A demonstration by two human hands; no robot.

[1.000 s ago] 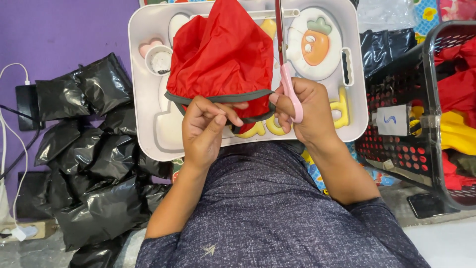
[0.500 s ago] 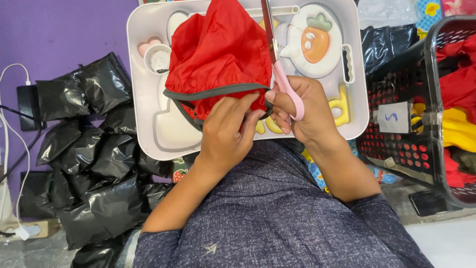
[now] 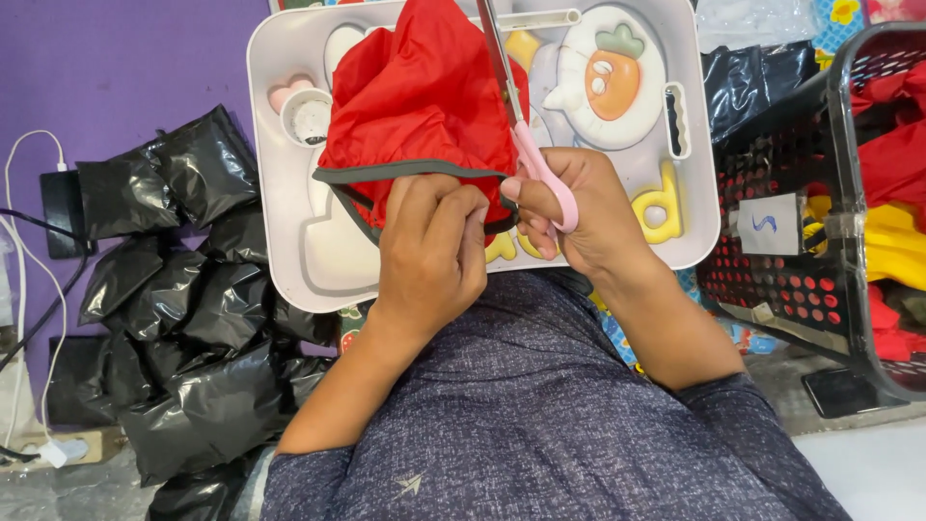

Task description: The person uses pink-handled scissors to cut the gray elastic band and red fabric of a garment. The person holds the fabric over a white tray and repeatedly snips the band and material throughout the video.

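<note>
Black plastic bags piled at far left against purple backing. White compartmented tray ahead, red fabric piece with grey edging draped over its middle. Left hand closed on the fabric's lower grey edge. Right hand just beside, fingers through pink-handled scissors, blades lying against the fabric's right side. Black mesh basket at right, red and yellow cloth inside.

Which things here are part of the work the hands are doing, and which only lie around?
In the work:
- red cloth, gripped by the left hand
- pink-handled scissors, in the right hand

Lying about:
- white tray under the cloth
- black plastic bags
- black basket with red and yellow cloth
- white cable
</note>
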